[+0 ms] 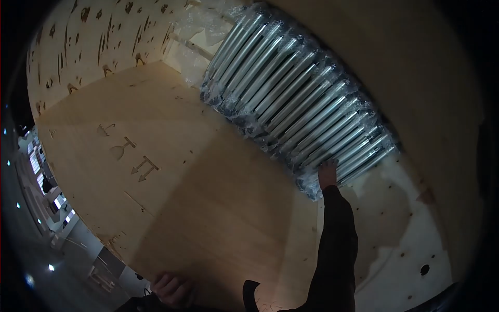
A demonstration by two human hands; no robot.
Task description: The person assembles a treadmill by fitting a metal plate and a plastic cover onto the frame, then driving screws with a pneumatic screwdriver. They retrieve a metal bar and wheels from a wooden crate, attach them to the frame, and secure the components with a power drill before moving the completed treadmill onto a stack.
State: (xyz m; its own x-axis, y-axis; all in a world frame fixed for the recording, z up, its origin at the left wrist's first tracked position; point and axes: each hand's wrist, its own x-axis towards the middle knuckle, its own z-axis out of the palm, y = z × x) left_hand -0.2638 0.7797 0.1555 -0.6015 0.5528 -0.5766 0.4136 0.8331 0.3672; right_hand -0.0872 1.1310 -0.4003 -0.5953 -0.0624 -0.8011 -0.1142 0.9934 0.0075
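A long row of shiny metal tubes (291, 96), their ends wrapped in clear plastic film, lies side by side inside a wooden crate (228, 182). My right hand (328, 174) reaches in at the near end of the row, its fingers laid over the tubes and the crumpled film. Nothing is seen lifted in it. At the bottom left, my left hand (171, 288) is in shadow, with its fingers curled over the edge of the crate's side panel.
Umbrella, glass and arrow marks (145, 167) are stamped on the panel. Knotty wood (99, 47) forms the far wall, with loose clear film (200, 28) in the corner. A pale board (395, 229) with dark spots and a hole lies right of my arm. Beyond the left edge is a lit hall.
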